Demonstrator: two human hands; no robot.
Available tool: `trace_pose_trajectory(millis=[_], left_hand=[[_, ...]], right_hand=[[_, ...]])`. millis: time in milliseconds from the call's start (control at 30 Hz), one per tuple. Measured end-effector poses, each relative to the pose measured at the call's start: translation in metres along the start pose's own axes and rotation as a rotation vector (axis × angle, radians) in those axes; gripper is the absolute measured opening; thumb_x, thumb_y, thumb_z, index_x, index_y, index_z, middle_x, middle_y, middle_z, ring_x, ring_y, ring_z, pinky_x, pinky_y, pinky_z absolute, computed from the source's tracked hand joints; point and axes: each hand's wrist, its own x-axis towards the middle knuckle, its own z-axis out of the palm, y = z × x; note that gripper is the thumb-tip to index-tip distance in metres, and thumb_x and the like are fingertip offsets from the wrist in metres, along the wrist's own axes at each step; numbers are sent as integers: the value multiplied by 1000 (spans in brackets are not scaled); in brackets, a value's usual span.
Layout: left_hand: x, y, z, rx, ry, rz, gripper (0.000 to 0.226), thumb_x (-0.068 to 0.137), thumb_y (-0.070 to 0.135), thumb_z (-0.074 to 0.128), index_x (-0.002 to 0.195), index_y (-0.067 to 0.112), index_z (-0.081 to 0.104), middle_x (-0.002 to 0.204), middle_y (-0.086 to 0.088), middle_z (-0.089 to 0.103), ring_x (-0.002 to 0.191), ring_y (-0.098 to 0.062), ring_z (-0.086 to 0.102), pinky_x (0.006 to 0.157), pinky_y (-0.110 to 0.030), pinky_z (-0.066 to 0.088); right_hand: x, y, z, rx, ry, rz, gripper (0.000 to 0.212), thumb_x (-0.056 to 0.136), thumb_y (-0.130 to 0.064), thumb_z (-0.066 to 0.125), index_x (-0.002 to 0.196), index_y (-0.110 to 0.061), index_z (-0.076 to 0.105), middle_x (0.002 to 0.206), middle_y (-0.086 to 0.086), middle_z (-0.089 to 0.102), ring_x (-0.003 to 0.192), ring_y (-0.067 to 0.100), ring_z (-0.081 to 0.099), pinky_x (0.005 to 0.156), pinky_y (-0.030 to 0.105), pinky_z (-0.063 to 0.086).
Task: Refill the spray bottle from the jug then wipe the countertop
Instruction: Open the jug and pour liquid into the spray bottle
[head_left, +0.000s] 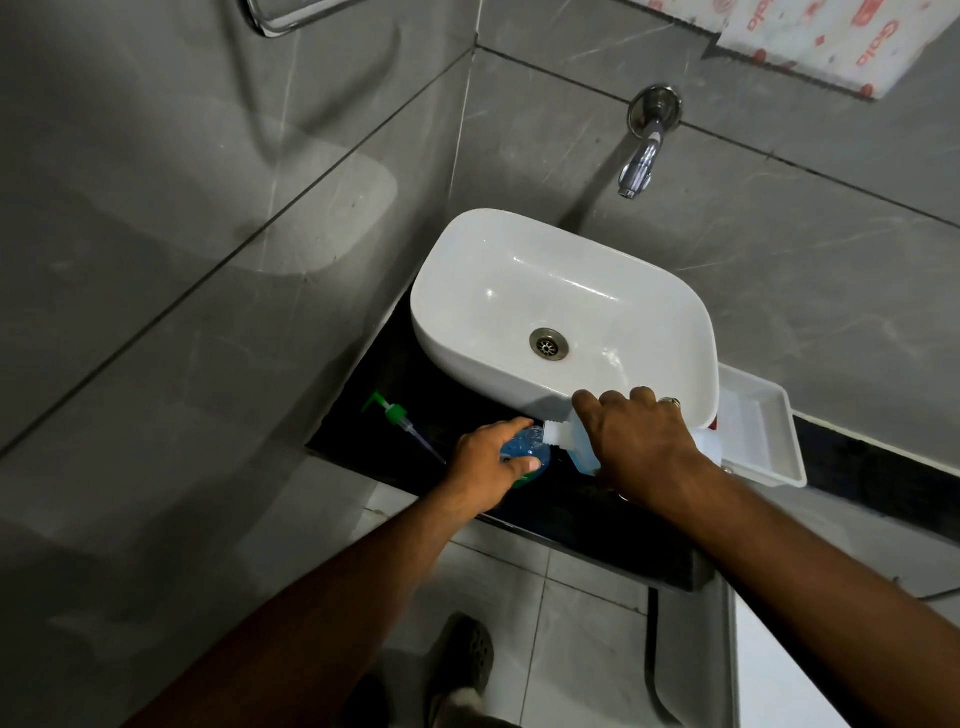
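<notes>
On the countertop (571, 514), right hand (644, 441) tips jug (563, 441) against the left hand (488, 462)'s bottle (524, 451).

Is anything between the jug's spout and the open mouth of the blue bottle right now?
Nothing visible. The white ribbed spout of the translucent plastic jug, tipped by the right hand, sits right at the mouth of the clear bottle of blue liquid held by the left hand. The green pump head lies apart on the black countertop.

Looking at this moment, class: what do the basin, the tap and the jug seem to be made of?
Basin: likely glazed ceramic, white with glossy highlights. Tap: polished metal, probably chrome-plated, mirror-like. Jug: seemingly translucent plastic, milky, with a ridged threaded neck.
</notes>
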Motion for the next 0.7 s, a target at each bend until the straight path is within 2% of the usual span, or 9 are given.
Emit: trace_pose_trajectory(millis=[700], left_hand=[[0, -1, 0, 14, -3, 7, 56, 84, 16, 69, 136, 21, 48, 136, -2, 53, 123, -19, 51, 105, -38, 46]], right_hand=[[0, 0, 0, -5, 12, -2, 72, 78, -30, 72, 135, -17, 31, 123, 8, 56, 112, 32, 52, 90, 44, 44]])
